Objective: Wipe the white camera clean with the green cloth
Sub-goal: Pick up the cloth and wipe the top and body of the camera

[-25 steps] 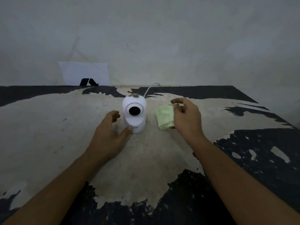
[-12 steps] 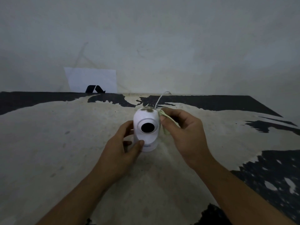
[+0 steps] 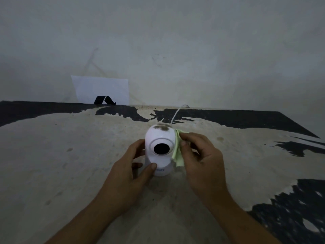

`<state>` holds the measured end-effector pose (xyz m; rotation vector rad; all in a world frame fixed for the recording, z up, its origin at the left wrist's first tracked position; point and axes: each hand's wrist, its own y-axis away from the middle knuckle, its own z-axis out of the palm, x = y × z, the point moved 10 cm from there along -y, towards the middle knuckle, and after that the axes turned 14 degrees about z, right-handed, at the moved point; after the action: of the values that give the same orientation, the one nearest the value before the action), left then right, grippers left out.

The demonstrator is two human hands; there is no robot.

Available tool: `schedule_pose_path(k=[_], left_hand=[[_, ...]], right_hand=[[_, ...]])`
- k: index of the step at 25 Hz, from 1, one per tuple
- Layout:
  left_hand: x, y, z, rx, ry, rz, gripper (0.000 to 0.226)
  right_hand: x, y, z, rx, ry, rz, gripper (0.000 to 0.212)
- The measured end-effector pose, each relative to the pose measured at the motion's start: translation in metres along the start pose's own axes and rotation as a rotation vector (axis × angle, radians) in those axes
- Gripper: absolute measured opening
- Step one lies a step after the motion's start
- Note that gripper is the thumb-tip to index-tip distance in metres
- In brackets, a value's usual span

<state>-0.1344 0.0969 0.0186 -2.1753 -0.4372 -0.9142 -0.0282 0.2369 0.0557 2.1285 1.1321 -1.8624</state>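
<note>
A: How do you think the white camera [image 3: 160,148] will handle?

B: By its looks, light and rigid: a smooth plastic shell, likely slick under bare fingers, with a dark lens [image 3: 161,148] best left unpressed. It stands near the middle of the worn table [image 3: 70,173], between the two hands. The base is the sensible place to take it, and the left hand [image 3: 129,175] is clamped there, thumb across the near face of the base, fingers round the left side.

A: And the green cloth [image 3: 177,152]?

B: Soft, thin and limp; it drapes in folds. The right hand [image 3: 202,159] is closed on it, pinching it against the camera's right side, with a loose corner hanging down.

A: Which way does the camera point?

B: The lens faces the near edge, toward the wearer. Its long axis runs upright, base on the table and rounded head on top.

A: Where is the dirt?

B: A dark smudge [image 3: 162,127] sits on the crown, just above and left of where the cloth touches. I'd judge the wipe has to go up over the top.

A: Anything else around it?

B: A white cable [image 3: 176,114] runs from behind it toward the far wall [image 3: 193,50], where a white sheet [image 3: 100,89] leans at the far left
</note>
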Motion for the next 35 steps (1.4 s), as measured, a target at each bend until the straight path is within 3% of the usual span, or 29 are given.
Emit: schedule_pose_path(k=[4,8,12,23,35], left_hand=[[0.001,-0.001,0.000,0.002,-0.011,-0.009,0.061],[0.000,0.000,0.000,0.003,-0.020,-0.009,0.056],[-0.002,0.001,0.002,0.006,-0.014,-0.033,0.054],[-0.002,0.001,0.005,0.040,0.082,-0.066,0.053],[-0.007,0.001,0.002,0.032,0.121,-0.098,0.052]], right_hand=[[-0.010,0.008,0.006,0.003,-0.005,-0.064,0.039],[-0.006,0.005,0.001,0.068,0.041,-0.088,0.029],[-0.019,0.008,-0.004,0.078,0.102,-0.228,0.023],[-0.028,0.012,-0.013,0.134,0.137,-0.352,0.025],[-0.044,0.025,0.010,-0.031,0.248,-0.468,0.029]])
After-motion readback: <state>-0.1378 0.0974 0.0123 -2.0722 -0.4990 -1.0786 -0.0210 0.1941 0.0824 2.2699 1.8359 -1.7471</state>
